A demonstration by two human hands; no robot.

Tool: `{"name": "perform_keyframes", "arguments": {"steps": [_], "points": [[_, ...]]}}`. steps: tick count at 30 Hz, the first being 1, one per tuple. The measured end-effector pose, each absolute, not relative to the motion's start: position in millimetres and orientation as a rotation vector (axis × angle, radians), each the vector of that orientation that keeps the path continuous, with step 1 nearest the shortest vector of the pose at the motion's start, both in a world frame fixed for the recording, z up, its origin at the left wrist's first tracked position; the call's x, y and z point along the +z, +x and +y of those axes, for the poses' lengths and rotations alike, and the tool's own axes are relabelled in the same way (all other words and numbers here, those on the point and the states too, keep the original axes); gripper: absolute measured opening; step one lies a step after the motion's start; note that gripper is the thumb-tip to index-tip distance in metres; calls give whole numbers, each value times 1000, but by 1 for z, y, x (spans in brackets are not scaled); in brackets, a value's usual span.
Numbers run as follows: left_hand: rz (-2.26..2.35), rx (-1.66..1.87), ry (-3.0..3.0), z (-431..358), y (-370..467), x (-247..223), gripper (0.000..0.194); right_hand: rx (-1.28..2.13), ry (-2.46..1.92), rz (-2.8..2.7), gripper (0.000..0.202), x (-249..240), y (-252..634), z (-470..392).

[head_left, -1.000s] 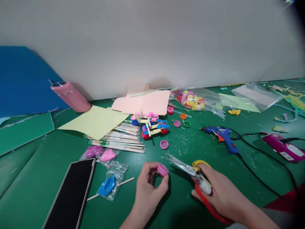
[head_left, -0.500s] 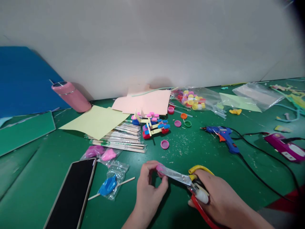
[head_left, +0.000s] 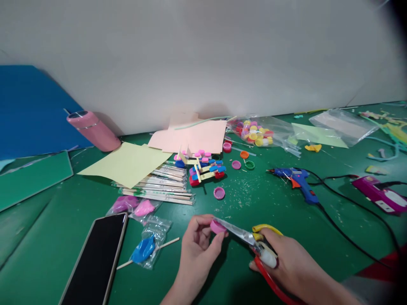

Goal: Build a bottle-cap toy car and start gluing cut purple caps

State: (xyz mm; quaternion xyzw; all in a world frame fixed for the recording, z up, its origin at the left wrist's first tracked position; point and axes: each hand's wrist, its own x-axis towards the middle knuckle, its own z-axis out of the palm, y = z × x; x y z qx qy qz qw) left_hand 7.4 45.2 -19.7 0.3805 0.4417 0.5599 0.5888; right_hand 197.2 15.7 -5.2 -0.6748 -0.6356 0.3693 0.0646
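Note:
Between thumb and fingers, my left hand pinches a pink bottle cap. My right hand grips a pair of scissors with one yellow and one red handle. Their blades lie together, pointing left, and the tip touches the cap's upper edge. A purple cap rests on the table just beyond my hands. Farther back stand small models made of sticks, caps and blue and pink pieces.
At the right lies a blue glue gun with its cord, beside a purple power strip. A phone, bagged clay, wrapped sticks and a pink tumbler are on the left. A bag of caps sits behind.
The pink cap has turned in my left hand, so its side now shows. The scissors have shifted slightly, their tip staying at the cap.

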Motion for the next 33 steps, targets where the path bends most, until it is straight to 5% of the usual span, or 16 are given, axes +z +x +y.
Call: {"name": "perform_keyframes", "arguments": {"steps": [20, 33], "points": [[1099, 1260, 1134, 47, 1, -24, 20, 859, -1911, -2196, 31, 5, 197, 14], [1181, 1301, 1200, 45, 2, -25, 21, 1095, -1996, -1969, 28, -1, 194, 17]]}}
